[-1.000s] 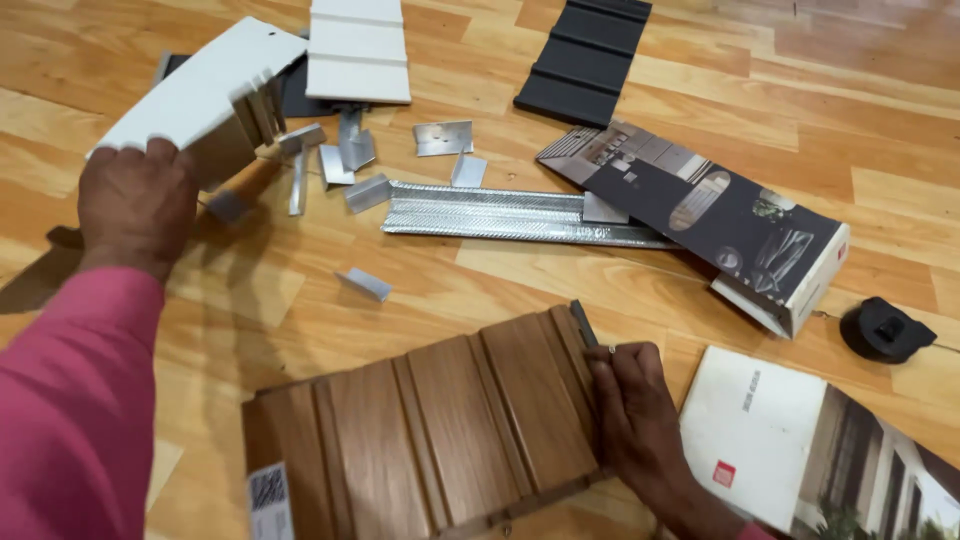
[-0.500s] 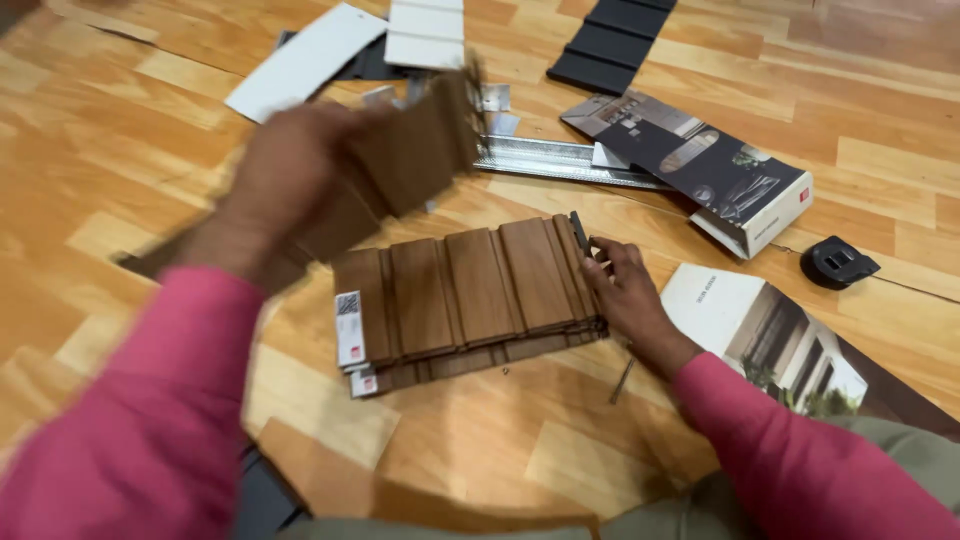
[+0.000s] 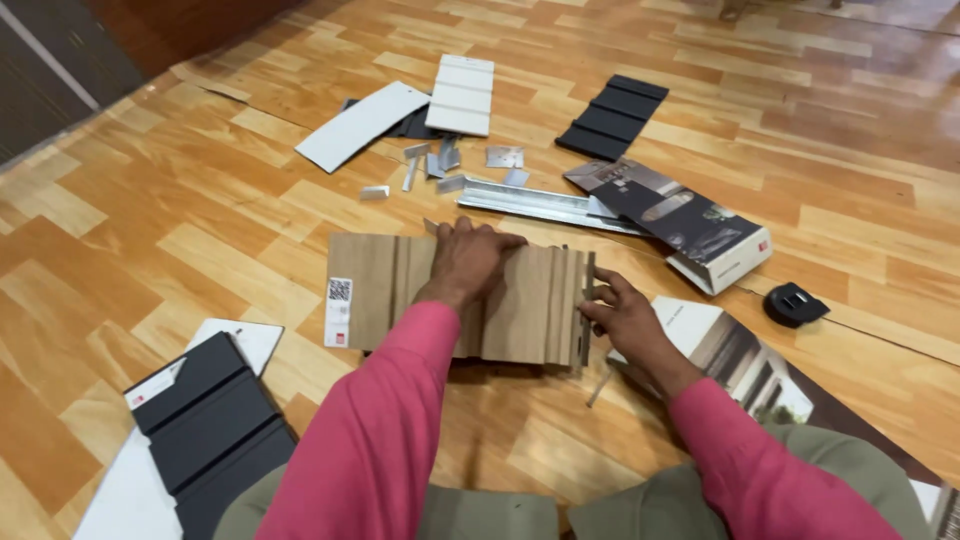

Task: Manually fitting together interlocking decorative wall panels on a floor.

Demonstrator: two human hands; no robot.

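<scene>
Left hand (image 3: 465, 262) presses flat, palm open, on wood-grain panel sample (image 3: 520, 300); right hand (image 3: 622, 318) pinches its end edge—keep edges square.

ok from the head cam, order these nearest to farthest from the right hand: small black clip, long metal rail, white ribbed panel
1. Small black clip, on the floor just right of the right hand.
2. Long metal rail, beyond the hand, past the wood-look panel.
3. White ribbed panel, far up and to the left.
</scene>
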